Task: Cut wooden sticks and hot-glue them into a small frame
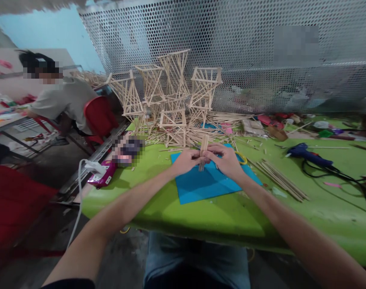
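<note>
L sleeve [70, 284]: v. dk, short, ends abv elbow
Forearms [137, 197]: bare, slim
L hand [185, 161], R hand [226, 159]: bare
Trousers [161, 259]: lt blue, denim-like
Lap [195, 277]: dk patch, unclear

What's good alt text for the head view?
A person's left hand and right hand together hold a small bundle of thin wooden sticks over a blue sheet on a green table. Lattice-like stick structures stand behind; a blue glue gun lies to the right.
</note>
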`<state>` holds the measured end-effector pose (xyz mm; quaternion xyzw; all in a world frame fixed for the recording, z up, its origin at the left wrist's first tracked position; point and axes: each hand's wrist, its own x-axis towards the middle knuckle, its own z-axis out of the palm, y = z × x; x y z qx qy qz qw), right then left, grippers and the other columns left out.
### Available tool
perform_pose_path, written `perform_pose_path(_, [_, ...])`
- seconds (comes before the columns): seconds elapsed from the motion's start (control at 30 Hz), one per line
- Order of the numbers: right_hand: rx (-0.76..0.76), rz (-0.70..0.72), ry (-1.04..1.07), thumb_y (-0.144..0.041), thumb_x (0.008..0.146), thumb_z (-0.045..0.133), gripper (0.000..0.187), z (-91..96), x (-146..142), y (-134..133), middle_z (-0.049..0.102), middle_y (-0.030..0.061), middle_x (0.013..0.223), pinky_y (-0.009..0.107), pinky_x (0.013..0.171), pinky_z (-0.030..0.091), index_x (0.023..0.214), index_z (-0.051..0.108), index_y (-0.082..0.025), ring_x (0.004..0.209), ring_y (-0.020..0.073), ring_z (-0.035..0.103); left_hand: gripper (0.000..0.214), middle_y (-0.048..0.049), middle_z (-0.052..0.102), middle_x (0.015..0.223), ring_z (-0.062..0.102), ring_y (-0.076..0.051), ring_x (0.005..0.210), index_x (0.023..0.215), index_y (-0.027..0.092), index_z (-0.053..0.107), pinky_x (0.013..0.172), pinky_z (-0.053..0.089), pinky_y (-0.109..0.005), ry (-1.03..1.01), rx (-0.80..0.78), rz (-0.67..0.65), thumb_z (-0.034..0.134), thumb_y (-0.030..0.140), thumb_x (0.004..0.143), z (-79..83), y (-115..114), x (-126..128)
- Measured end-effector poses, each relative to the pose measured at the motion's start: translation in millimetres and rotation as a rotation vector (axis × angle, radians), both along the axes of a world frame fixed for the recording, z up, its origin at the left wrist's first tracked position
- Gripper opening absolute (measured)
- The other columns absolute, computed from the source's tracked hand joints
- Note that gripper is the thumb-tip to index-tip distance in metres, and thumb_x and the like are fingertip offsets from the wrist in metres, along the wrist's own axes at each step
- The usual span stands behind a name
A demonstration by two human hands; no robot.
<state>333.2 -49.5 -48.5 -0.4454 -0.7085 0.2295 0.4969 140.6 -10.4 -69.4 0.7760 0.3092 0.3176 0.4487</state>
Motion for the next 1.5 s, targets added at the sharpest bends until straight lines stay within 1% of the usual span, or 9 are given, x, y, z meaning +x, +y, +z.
perform_pose_path(0.23, [-0.011, -0.036, -0.034, -0.051, 0.096, 0.062, 0.033, 4.8, 7.3, -1.7, 0.076, 0.0087, 0.115, 0.037, 0.081, 0.059, 0.109, 0.076, -0.023, 0.098, 0.0244, 0.072, 0.051, -0.0103, 0.079, 0.099, 0.073, -0.02, 0.089, 0.109, 0.012, 0.076, 0.083, 0.059, -0.034, -0.362, -0.301, 0.006, 0.079, 0.055, 0.082, -0.1, 0.8, 4.3])
perform_pose_path(0.37, [-0.101, 0.03, -0.066, -0.05, 0.093, 0.068, 0.042, -0.9, 11.2, -0.5, 0.077, 0.0095, 0.116, 0.036, 0.079, 0.059, 0.124, 0.068, -0.022, 0.097, 0.0242, 0.073, 0.049, -0.0109, 0.079, 0.105, 0.074, -0.023, 0.098, 0.111, 0.014, 0.075, 0.093, 0.059, -0.038, -0.532, -0.281, 0.109, 0.078, 0.054, 0.084, 3.7, 1.1, 5.2])
perform_pose_path(0.67, [-0.194, 0.094, -0.33, -0.052, 0.099, 0.056, 0.04, -4.5, 8.0, -0.5, 0.072, 0.0003, 0.063, 0.029, 0.056, 0.046, 0.08, 0.076, -0.023, 0.056, 0.0173, 0.065, 0.045, -0.0108, 0.076, 0.118, 0.07, -0.025, 0.116, 0.119, 0.017, 0.07, 0.105, 0.053, -0.041, -0.587, -0.174, 0.133, 0.071, 0.053, 0.091, 3.5, 1.1, 9.1])
perform_pose_path(0.77, [-0.187, 0.065, -0.397, -0.048, 0.099, 0.056, 0.038, 0.5, 22.5, 3.6, 0.07, -0.0005, 0.06, 0.029, 0.056, 0.043, 0.078, 0.076, -0.024, 0.055, 0.0172, 0.063, 0.057, -0.0126, 0.067, 0.134, 0.065, -0.025, 0.123, 0.133, 0.02, 0.06, 0.108, 0.051, -0.042, -0.531, -0.032, 0.163, 0.072, 0.056, 0.09, 14.4, 2.7, -0.1])
perform_pose_path(0.97, [-0.115, 0.091, -0.618, -0.035, 0.1, 0.054, 0.032, -3.6, 42.2, 10.8, 0.076, 0.0002, 0.071, 0.03, 0.061, 0.042, 0.078, 0.076, -0.025, 0.06, 0.0174, 0.064, 0.071, -0.0163, 0.045, 0.154, 0.043, -0.029, 0.144, 0.147, 0.023, 0.045, 0.118, 0.038, -0.045, -0.213, 0.709, 0.598, 0.069, 0.058, 0.091, 39.7, 6.2, -33.3])
perform_pose_path(1.07, [-0.061, 0.044, -0.741, -0.036, 0.099, 0.058, 0.025, -9.2, 33.0, 8.7, 0.077, 0.003, 0.076, 0.031, 0.059, 0.037, 0.091, 0.08, -0.028, 0.063, 0.02, 0.065, 0.053, -0.0137, 0.059, 0.141, 0.048, -0.03, 0.139, 0.135, 0.022, 0.059, 0.121, 0.031, -0.046, 0.127, 0.88, 0.297, 0.065, 0.055, 0.094, 39.2, 9.3, -39.8])
perform_pose_path(1.17, [-0.018, -0.038, -0.897, -0.036, 0.098, 0.06, 0.024, -13.9, 21.6, 7.7, 0.08, 0.0089, 0.087, 0.033, 0.061, 0.036, 0.099, 0.083, -0.029, 0.075, 0.0263, 0.069, 0.05, -0.0129, 0.067, 0.132, 0.057, -0.031, 0.129, 0.133, 0.023, 0.065, 0.113, 0.036, -0.042, 0.445, 0.821, 0.002, 0.067, 0.053, 0.093, 29.0, 15.4, -41.1])
perform_pose_path(1.3, [-0.015, -0.057, -0.982, -0.037, 0.1, 0.056, 0.028, -15.9, 12.6, 8.8, 0.081, 0.0092, 0.099, 0.034, 0.067, 0.041, 0.105, 0.083, -0.031, 0.089, 0.0296, 0.072, 0.028, -0.011, 0.074, 0.11, 0.067, -0.026, 0.107, 0.115, 0.021, 0.075, 0.092, 0.045, -0.032, 0.685, 0.698, -0.056, 0.069, 0.038, 0.094, 19.8, 26.3, -48.7])
perform_pose_path(1.5, [-0.029, -0.1, -0.905, -0.058, 0.098, 0.055, 0.049, -0.3, 18.2, 7.5, 0.08, 0.004, 0.105, 0.031, 0.065, 0.04, 0.14, 0.065, -0.033, 0.092, 0.0267, 0.071, 0.031, -0.0083, 0.074, 0.12, 0.065, -0.022, 0.111, 0.123, 0.021, 0.072, 0.089, 0.046, -0.028, 0.872, 0.667, -0.113, 0.047, 0.032, 0.107, 28.7, 34.8, -63.7])
